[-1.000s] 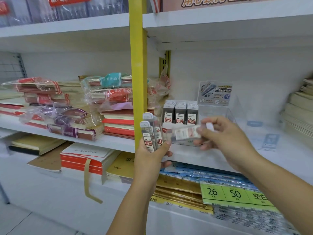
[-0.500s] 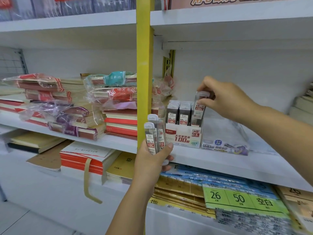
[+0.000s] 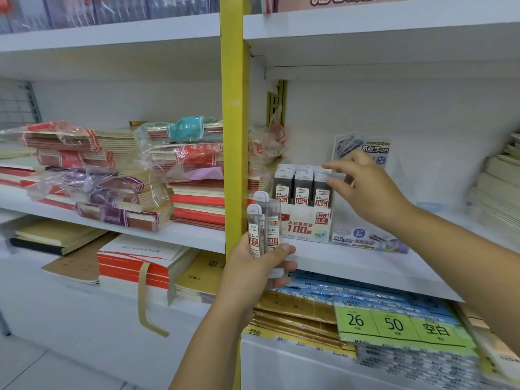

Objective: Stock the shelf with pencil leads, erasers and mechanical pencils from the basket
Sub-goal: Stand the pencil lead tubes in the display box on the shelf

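Note:
My left hand (image 3: 259, 266) grips a small bundle of pencil lead cases (image 3: 263, 220), upright, in front of the yellow shelf post. On the middle shelf (image 3: 351, 266) stands a white display box (image 3: 305, 225) filled with rows of the same grey lead cases (image 3: 302, 187). My right hand (image 3: 363, 187) hovers just right of the box's rightmost row, fingers loosely spread and holding nothing. The basket is out of view.
A yellow post (image 3: 235, 122) divides the shelving. Wrapped notebook stacks (image 3: 112, 175) fill the left bay. A clear acrylic display (image 3: 368, 237) with a printed card stands right of the lead box. Paper packs with green labels (image 3: 394, 325) lie on the shelf below.
My right hand carried one lead case to the display box, set it into the right row and let go. My left hand stayed still with its bundle.

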